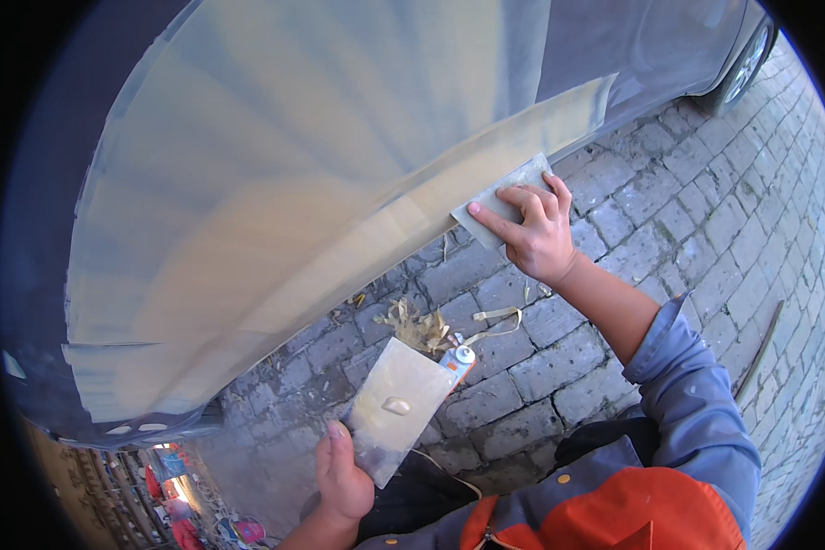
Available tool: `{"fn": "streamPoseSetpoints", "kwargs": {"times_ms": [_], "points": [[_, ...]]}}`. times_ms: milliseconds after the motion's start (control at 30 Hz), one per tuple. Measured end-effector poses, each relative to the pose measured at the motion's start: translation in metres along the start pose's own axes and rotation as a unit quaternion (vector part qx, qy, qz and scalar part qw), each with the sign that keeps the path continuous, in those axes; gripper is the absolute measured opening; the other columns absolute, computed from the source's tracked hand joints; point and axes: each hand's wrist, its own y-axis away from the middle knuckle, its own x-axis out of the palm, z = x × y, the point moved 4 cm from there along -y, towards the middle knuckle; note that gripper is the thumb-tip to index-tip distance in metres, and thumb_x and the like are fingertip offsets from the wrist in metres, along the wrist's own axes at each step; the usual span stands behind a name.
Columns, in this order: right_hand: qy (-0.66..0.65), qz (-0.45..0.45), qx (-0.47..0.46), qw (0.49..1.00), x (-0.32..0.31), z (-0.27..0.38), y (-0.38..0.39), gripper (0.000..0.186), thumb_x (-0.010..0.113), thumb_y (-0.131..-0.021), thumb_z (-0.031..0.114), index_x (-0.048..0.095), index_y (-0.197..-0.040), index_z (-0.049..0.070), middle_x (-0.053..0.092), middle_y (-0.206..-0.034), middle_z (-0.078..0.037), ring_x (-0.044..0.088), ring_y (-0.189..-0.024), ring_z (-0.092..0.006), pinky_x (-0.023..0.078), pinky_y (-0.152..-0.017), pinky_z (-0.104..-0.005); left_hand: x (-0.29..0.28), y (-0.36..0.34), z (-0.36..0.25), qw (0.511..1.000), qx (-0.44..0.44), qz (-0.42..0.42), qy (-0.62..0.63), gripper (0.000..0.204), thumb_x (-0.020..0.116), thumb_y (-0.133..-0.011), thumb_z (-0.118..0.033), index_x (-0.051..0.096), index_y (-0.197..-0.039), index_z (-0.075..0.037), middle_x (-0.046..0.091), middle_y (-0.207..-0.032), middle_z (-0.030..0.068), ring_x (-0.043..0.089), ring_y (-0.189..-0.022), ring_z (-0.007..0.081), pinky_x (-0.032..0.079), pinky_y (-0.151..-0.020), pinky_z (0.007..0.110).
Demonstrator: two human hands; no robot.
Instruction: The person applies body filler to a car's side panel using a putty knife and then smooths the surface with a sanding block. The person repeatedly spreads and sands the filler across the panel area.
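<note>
My right hand (pixel 543 240) presses its fingers flat over a thin grey spreader (pixel 528 170), whose edge meets the lower sill of a dark car. Pale beige filler (pixel 275 220) coats the car's side panel and runs along that sill in a band. Lower down, my left hand (pixel 346 484) grips a rectangular pale board (pixel 411 371) by its near end, the thumb on top. One small beige dab of filler (pixel 396 405) sits on the board's middle. Most of my left fingers are hidden underneath.
Below the car lies grey brick paving (pixel 559 367). A white-capped tube (pixel 464 356) shows behind the board, beside crumpled masking scraps (pixel 411 323) and a loose tape strip (pixel 502 323). A car wheel (pixel 748 66) is at far right; colourful clutter (pixel 179 490) lies lower left.
</note>
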Motion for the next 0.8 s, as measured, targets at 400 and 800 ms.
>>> {"fn": "streamPoseSetpoints", "kwargs": {"times_ms": [400,800], "points": [[-0.249,0.058,0.003,0.967,-0.061,0.041,-0.04,0.055,0.067,-0.065,-0.005,0.069,-0.119,0.006,0.067,-0.114,-0.009,0.063,-0.098,-0.0323,0.052,-0.09,-0.0456,-0.023,0.001,-0.009,1.0,0.019,0.017,-0.009,0.059,0.032,-0.118,-0.038,0.066,-0.127,0.009,0.072,-0.124,0.014,0.066,-0.11,0.0169,0.05,-0.097,0.032],[-0.075,-0.166,0.072,0.981,-0.025,0.081,-0.035,0.056,0.065,-0.076,0.012,0.081,-0.123,0.036,0.068,-0.13,-0.001,0.058,-0.117,-0.026,0.031,-0.117,-0.049,-0.042,0.036,-0.006,1.0,0.023,-0.004,0.003,0.057,0.034,-0.118,-0.041,0.063,-0.132,0.007,0.071,-0.126,0.0158,0.069,-0.113,0.0225,0.054,-0.099,0.038]]}}
